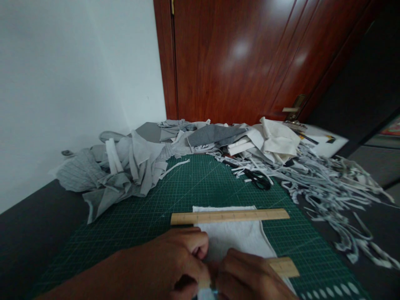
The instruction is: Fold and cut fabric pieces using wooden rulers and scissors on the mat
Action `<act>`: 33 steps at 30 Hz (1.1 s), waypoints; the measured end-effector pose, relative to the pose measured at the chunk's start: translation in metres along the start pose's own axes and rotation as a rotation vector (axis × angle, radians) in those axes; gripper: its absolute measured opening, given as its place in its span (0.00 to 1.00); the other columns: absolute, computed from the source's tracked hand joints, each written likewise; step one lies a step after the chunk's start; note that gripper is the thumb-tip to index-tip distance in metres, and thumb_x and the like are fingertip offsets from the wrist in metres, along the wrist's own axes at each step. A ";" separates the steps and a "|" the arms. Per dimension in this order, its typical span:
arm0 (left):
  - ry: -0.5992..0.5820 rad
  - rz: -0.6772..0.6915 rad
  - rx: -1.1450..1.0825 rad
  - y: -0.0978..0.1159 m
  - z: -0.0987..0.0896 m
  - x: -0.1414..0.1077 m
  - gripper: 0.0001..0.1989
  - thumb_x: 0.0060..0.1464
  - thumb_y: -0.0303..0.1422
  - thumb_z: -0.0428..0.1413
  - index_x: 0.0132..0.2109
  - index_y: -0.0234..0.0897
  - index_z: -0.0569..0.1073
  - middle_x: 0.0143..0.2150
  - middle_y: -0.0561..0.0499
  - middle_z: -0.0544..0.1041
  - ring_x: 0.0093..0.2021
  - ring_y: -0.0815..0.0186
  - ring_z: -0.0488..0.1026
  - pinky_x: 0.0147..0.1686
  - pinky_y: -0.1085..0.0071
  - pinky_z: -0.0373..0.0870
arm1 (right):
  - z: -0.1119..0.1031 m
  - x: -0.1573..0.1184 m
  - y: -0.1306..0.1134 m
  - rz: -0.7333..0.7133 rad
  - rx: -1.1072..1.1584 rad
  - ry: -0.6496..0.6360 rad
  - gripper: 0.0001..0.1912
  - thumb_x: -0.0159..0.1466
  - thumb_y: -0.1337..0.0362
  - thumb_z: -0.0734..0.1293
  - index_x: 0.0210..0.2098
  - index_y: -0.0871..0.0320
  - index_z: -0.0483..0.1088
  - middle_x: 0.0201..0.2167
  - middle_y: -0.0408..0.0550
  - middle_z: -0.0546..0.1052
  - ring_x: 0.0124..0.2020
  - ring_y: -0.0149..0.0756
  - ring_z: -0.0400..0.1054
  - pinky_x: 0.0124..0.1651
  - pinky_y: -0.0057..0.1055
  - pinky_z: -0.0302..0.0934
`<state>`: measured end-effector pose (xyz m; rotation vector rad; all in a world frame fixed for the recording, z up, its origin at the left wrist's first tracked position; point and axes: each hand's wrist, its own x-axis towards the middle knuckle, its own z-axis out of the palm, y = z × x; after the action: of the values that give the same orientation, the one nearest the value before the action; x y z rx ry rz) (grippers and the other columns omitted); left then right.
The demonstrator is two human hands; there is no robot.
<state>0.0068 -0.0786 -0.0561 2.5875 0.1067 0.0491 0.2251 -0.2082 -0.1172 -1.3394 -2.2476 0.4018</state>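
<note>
A piece of pale grey-white fabric (pixel 231 237) lies flat on a green cutting mat (pixel 193 179). One wooden ruler (pixel 229 216) lies across its far end. A second wooden ruler (pixel 286 266) crosses it nearer to me, mostly covered by my hands. My left hand (pixel 184 258) is closed, fingers curled, over the fabric's near left part. Close beside it, my right hand (pixel 246 275) is also closed, low over the near ruler and fabric. A small bluish spot shows between my fingertips at the bottom edge; what either hand grips is hidden.
Grey cloth (pixel 125 166) is heaped at the left. Folded white cloth (pixel 278 139) and dark grey cloth (pixel 215 135) lie at the back. Black-handled scissors (pixel 261 180) rest among scraps. A tangle of cut fabric strips (pixel 331 183) spreads right. Behind stands a brown door (pixel 231 62).
</note>
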 end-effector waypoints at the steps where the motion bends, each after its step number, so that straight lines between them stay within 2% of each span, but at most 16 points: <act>1: -0.014 0.010 0.003 0.000 0.000 0.001 0.12 0.46 0.19 0.61 0.29 0.37 0.65 0.37 0.56 0.66 0.39 0.68 0.68 0.36 0.70 0.62 | 0.000 -0.001 0.001 -0.024 -0.026 0.011 0.10 0.69 0.73 0.64 0.35 0.53 0.71 0.30 0.44 0.77 0.29 0.35 0.74 0.29 0.30 0.66; 5: -0.049 0.027 0.040 -0.001 -0.002 0.002 0.11 0.47 0.21 0.61 0.33 0.39 0.69 0.38 0.56 0.66 0.37 0.68 0.68 0.34 0.70 0.61 | 0.002 -0.006 0.005 -0.057 -0.128 0.146 0.11 0.68 0.74 0.64 0.32 0.55 0.71 0.24 0.42 0.74 0.23 0.32 0.70 0.22 0.31 0.58; 11: -0.034 -0.007 0.080 0.004 -0.003 0.001 0.09 0.54 0.23 0.62 0.38 0.39 0.70 0.37 0.56 0.68 0.35 0.70 0.67 0.31 0.70 0.60 | -0.026 -0.014 0.001 -0.071 -0.154 0.034 0.10 0.67 0.74 0.66 0.32 0.55 0.74 0.28 0.44 0.76 0.26 0.36 0.72 0.24 0.35 0.57; 16: -0.013 -0.017 0.095 0.009 -0.004 0.000 0.07 0.56 0.23 0.60 0.40 0.39 0.73 0.38 0.55 0.70 0.36 0.68 0.69 0.33 0.69 0.61 | -0.044 -0.023 0.000 -0.024 -0.150 -0.024 0.11 0.68 0.75 0.66 0.41 0.55 0.78 0.32 0.47 0.80 0.32 0.40 0.76 0.30 0.34 0.65; 22: 0.004 -0.054 0.090 0.013 -0.003 0.002 0.08 0.58 0.21 0.58 0.39 0.40 0.73 0.39 0.54 0.71 0.38 0.67 0.70 0.35 0.70 0.62 | -0.057 -0.034 0.004 0.042 -0.135 -0.065 0.12 0.65 0.77 0.65 0.36 0.55 0.77 0.31 0.47 0.79 0.30 0.39 0.75 0.30 0.33 0.66; 26: -0.030 -0.074 0.041 0.010 -0.004 0.004 0.12 0.54 0.18 0.59 0.40 0.40 0.74 0.41 0.55 0.72 0.39 0.68 0.71 0.37 0.71 0.62 | -0.071 -0.040 0.001 0.109 -0.103 -0.041 0.12 0.67 0.76 0.66 0.38 0.54 0.77 0.34 0.47 0.80 0.34 0.39 0.78 0.36 0.32 0.71; 30: -0.090 -0.153 0.013 0.009 -0.005 0.003 0.14 0.58 0.21 0.57 0.47 0.43 0.77 0.44 0.55 0.72 0.42 0.68 0.72 0.39 0.72 0.62 | -0.084 -0.048 0.000 0.156 -0.095 -0.046 0.11 0.67 0.76 0.67 0.39 0.53 0.77 0.35 0.47 0.81 0.35 0.39 0.79 0.38 0.31 0.73; 33: -0.111 -0.198 -0.005 0.009 -0.005 0.002 0.17 0.56 0.21 0.56 0.49 0.43 0.77 0.45 0.55 0.72 0.44 0.68 0.72 0.40 0.72 0.61 | -0.092 -0.055 0.003 0.194 -0.094 -0.076 0.12 0.68 0.76 0.66 0.39 0.53 0.77 0.37 0.47 0.81 0.37 0.40 0.79 0.39 0.32 0.73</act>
<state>0.0090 -0.0835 -0.0467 2.5550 0.3199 -0.1654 0.3000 -0.2554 -0.0555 -1.6235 -2.2293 0.4251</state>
